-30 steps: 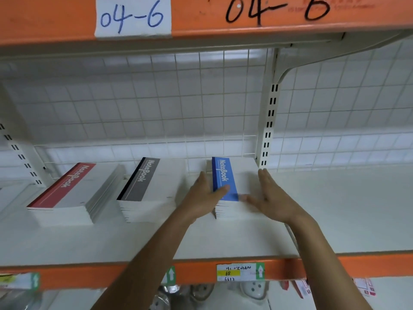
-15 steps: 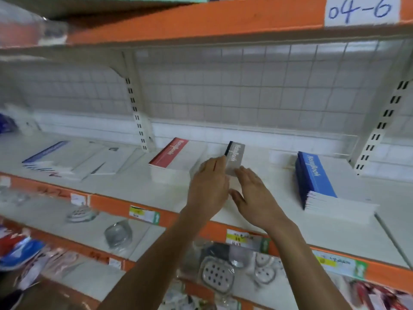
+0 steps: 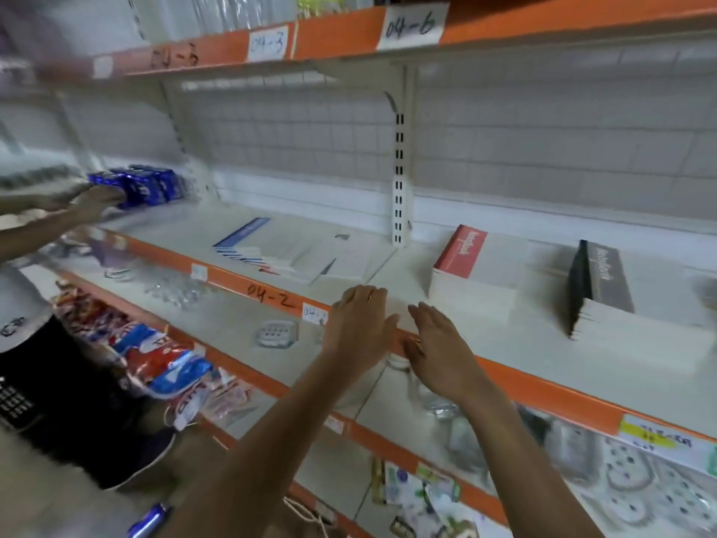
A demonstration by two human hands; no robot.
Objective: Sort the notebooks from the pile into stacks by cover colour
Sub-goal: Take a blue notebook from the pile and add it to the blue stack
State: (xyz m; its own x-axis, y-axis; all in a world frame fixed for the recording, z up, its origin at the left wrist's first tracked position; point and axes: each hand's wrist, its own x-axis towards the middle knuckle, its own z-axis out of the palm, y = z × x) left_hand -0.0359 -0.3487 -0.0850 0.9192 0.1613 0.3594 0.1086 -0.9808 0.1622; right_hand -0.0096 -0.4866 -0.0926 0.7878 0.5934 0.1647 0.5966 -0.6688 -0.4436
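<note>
A loose pile of notebooks (image 3: 271, 250) lies fanned out on the white shelf (image 3: 523, 343), left of the upright post. To its right stands a stack with a red cover strip (image 3: 471, 266), then a stack with a dark grey cover strip (image 3: 603, 283). My left hand (image 3: 359, 324) and my right hand (image 3: 438, 349) hover side by side at the shelf's orange front edge, between the pile and the red stack. Both have straight fingers and hold nothing.
Another person's hand (image 3: 97, 201) reaches to blue packets (image 3: 143, 184) at the far left of the shelf. The post (image 3: 399, 168) divides the bays. Lower shelves hold glassware (image 3: 174, 289) and packaged goods (image 3: 163, 359). An upper orange shelf (image 3: 349, 36) hangs overhead.
My view has swung left, so the blue stack has left the frame. Both hands came off the grey stack and moved left to the shelf's front edge.
</note>
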